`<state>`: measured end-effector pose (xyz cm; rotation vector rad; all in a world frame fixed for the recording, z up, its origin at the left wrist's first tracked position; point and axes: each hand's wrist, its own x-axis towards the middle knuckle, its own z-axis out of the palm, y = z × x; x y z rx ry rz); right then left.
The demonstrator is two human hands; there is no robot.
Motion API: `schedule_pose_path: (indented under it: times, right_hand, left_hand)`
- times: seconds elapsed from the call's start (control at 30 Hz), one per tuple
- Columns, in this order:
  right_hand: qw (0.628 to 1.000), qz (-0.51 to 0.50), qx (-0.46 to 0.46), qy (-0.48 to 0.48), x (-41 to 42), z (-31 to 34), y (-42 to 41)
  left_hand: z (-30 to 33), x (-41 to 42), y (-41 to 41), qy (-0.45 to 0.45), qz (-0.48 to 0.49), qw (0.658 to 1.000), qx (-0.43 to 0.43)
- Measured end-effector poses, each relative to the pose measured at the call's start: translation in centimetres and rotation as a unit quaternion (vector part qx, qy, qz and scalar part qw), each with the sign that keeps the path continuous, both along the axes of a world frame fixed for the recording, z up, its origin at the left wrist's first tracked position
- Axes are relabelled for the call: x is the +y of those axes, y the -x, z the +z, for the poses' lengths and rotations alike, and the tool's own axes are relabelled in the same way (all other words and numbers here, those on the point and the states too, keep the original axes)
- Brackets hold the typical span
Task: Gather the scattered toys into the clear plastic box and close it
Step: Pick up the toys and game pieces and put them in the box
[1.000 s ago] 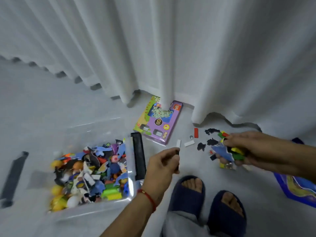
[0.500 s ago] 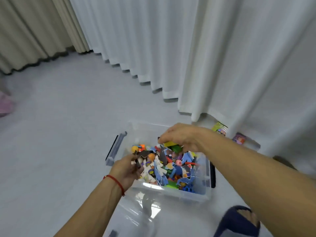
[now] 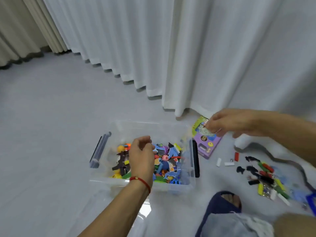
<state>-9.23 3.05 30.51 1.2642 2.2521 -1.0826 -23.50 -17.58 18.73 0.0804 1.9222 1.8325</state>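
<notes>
Left hand (image 3: pixel 142 154), loosely curled and empty, hovers over the clear plastic box (image 3: pixel 171 186); right hand (image 3: pixel 227 122), grip unclear, hangs above a purple toy package (image 3: pixel 207 146). Small floor pieces (image 3: pixel 266 178) could get missed.

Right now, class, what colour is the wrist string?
Red, on the left wrist string; head view shows it.

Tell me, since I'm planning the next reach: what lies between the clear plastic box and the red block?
In the head view, between the clear plastic box and red block: two white blocks and the purple toy carton's corner.
</notes>
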Motion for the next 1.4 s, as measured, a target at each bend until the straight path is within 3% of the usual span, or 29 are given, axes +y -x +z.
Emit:
schedule_pose_path:
  times: [0.17, 0.33, 0.57, 0.63, 0.83, 0.87, 0.93, 1.0, 1.1, 1.23, 1.4]
  right_hand:
    - [0.988, -0.147, -0.018, -0.044, 7.4, -2.0, -14.3]
    - [0.967, -0.254, -0.015, -0.008, 9.8, -10.9, -24.6]
    - [0.968, -0.235, -0.081, -0.04, 9.3, -25.7, -29.9]
    - [0.968, -0.238, -0.053, -0.055, 9.2, -28.9, -30.1]
    - [0.945, -0.279, 0.057, -0.159, 9.8, -36.6, -27.9]
    - [0.935, -0.298, 0.08, -0.176, 10.1, -37.3, -27.2]
    - [0.917, -0.32, 0.122, -0.206, 10.4, -38.4, -25.9]
    - [0.916, -0.285, 0.14, -0.243, 10.4, -39.3, -25.1]
    - [0.932, -0.145, 0.108, -0.314, 10.7, -40.5, -23.9]
    - [0.944, 0.0, 0.005, -0.329, 12.5, -40.5, -20.5]
    - [0.949, 0.062, -0.057, -0.303, 13.7, -39.5, -18.0]
  left_hand:
    - [-1.1, 9.1, -9.5, 0.0, -0.191, 0.981, 0.018]
    - [-6.4, 16.2, -16.0, 0.081, -0.353, 0.932, 0.011]
    - [-17.9, 22.7, -18.3, 0.263, -0.434, 0.86, 0.063]
    - [-20.8, 24.3, -18.4, 0.308, -0.446, 0.829, 0.139]
    - [-27.2, 27.8, -19.7, 0.369, -0.465, 0.693, 0.408]
    - [-27.9, 28.2, -20.0, 0.384, -0.456, 0.677, 0.433]
    - [-29.0, 28.7, -20.3, 0.403, -0.425, 0.676, 0.446]
    - [-30.0, 29.1, -20.3, 0.39, -0.41, 0.696, 0.442]
    - [-30.9, 29.2, -20.1, 0.342, -0.435, 0.707, 0.441]
    - [-31.4, 29.4, -19.4, 0.316, -0.478, 0.659, 0.488]
    - [-30.8, 30.2, -18.7, 0.278, -0.516, 0.62, 0.521]
